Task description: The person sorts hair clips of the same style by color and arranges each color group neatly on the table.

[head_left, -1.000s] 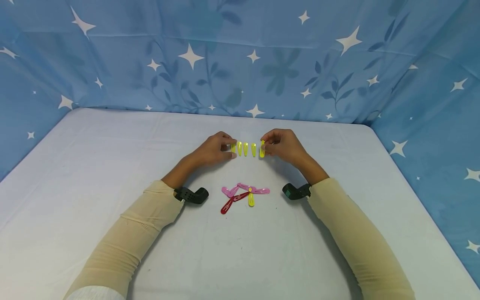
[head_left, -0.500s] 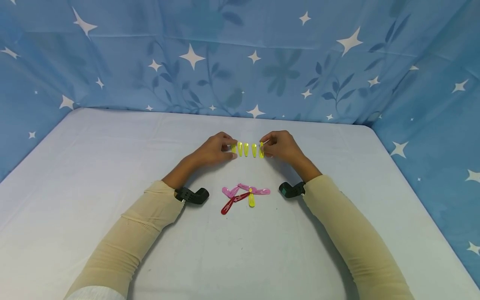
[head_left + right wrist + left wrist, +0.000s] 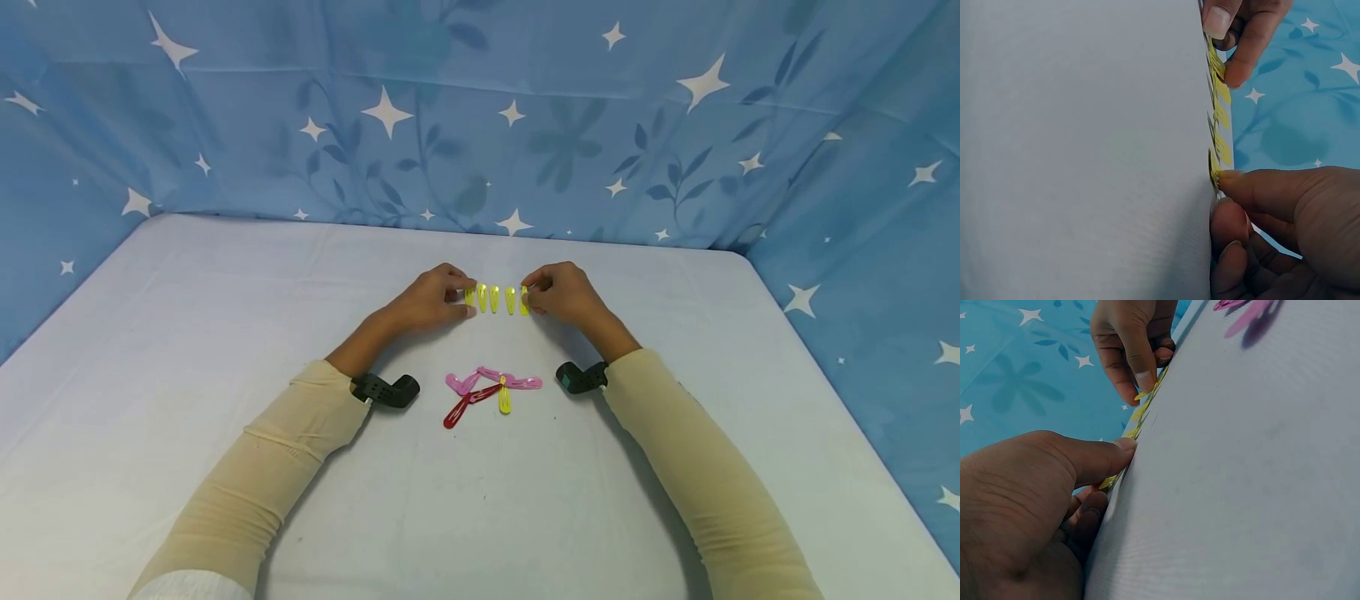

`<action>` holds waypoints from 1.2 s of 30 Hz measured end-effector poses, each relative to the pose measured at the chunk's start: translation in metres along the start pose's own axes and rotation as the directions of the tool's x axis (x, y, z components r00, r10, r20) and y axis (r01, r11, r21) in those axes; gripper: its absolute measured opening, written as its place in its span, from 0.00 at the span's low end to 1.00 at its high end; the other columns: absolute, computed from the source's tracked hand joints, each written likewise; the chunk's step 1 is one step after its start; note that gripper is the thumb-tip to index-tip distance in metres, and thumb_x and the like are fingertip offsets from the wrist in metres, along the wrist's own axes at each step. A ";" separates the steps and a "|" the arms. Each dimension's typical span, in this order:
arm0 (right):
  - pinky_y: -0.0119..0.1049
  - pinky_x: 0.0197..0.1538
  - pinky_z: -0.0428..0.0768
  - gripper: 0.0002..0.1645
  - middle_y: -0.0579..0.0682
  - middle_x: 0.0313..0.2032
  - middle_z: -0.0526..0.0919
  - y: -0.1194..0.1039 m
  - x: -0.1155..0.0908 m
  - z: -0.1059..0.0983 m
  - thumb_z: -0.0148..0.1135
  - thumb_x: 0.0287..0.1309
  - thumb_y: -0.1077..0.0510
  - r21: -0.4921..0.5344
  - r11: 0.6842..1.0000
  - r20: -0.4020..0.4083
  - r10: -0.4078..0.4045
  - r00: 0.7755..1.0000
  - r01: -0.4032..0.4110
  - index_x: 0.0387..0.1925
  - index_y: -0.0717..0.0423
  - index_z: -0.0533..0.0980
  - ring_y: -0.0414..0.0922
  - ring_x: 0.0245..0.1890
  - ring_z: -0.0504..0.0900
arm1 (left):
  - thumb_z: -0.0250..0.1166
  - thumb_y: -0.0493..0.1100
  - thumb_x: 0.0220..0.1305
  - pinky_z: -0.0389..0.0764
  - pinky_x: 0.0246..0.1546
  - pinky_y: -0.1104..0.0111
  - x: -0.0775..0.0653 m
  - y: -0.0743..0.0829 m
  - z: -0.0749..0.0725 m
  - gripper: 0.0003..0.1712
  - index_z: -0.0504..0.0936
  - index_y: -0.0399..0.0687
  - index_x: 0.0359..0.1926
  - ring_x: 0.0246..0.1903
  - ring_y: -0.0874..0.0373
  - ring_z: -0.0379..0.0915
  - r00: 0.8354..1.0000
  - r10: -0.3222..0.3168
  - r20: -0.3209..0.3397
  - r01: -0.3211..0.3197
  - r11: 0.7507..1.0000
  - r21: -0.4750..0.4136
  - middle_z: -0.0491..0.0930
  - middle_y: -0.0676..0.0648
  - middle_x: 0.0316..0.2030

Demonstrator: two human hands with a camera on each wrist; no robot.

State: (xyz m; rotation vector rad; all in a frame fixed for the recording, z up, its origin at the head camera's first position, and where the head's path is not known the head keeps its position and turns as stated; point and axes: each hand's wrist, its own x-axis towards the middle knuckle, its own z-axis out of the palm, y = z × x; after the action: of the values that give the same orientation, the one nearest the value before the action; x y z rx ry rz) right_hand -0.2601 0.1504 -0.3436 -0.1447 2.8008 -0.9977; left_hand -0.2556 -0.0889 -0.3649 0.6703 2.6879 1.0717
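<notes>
Several yellow snap hair clips (image 3: 494,299) stand side by side in a row on the white table. At the row's left end, my left hand (image 3: 429,300) pinches the leftmost yellow hair clip (image 3: 469,297) between thumb and fingers at its two ends. My right hand (image 3: 567,295) holds the rightmost yellow hair clip (image 3: 524,302) by its right side, close beside its neighbour. In the right wrist view, my right thumb (image 3: 1260,187) presses at that clip's end, close over the cloth. Part of each held clip is hidden behind fingers.
Nearer to me lies a loose group of hair clips: pink hair clips (image 3: 522,383), red hair clips (image 3: 454,412) and one yellow hair clip (image 3: 504,398). A white cloth covers the table (image 3: 480,517). Behind it hangs a blue star-patterned curtain (image 3: 450,150).
My right hand has shifted slightly left with its yellow hair clip, narrowing the gap to the row. My left hand stays at the row's left end.
</notes>
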 end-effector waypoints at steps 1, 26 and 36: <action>0.34 0.35 0.73 0.16 0.54 0.32 0.81 0.000 0.000 0.000 0.60 0.63 0.58 -0.004 1.000 0.002 0.001 1.000 -0.001 0.51 0.55 0.81 0.46 0.31 0.75 | 0.66 0.43 0.65 0.76 0.57 0.57 0.000 0.000 0.000 0.30 0.74 0.41 0.66 0.54 0.48 0.73 1.000 0.001 -0.001 -0.001 1.000 0.000 0.69 0.38 0.61; 0.33 0.36 0.76 0.17 0.55 0.42 0.83 0.007 -0.037 -0.010 0.61 0.64 0.56 0.028 0.995 0.140 -0.094 0.986 0.091 0.53 0.55 0.81 0.46 0.35 0.80 | 0.66 0.42 0.65 0.75 0.57 0.56 -0.001 0.002 0.000 0.30 0.73 0.39 0.67 0.55 0.47 0.73 1.000 0.016 0.002 -0.016 1.000 0.010 0.69 0.37 0.61; 0.34 0.42 0.78 0.15 0.52 0.41 0.85 0.002 -0.051 -0.008 0.65 0.62 0.55 0.174 0.977 0.149 -0.152 0.977 0.126 0.49 0.54 0.83 0.47 0.39 0.81 | 0.66 0.42 0.65 0.76 0.58 0.56 -0.002 0.002 -0.002 0.30 0.74 0.39 0.66 0.55 0.46 0.74 1.000 0.021 -0.001 -0.021 1.000 0.000 0.69 0.37 0.61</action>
State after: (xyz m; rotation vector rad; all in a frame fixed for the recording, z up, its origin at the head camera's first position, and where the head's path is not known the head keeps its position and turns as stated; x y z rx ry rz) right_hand -0.2115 0.1646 -0.3323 -0.3880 2.5788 -1.1851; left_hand -0.2539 -0.0893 -0.3621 0.6997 2.6879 1.0777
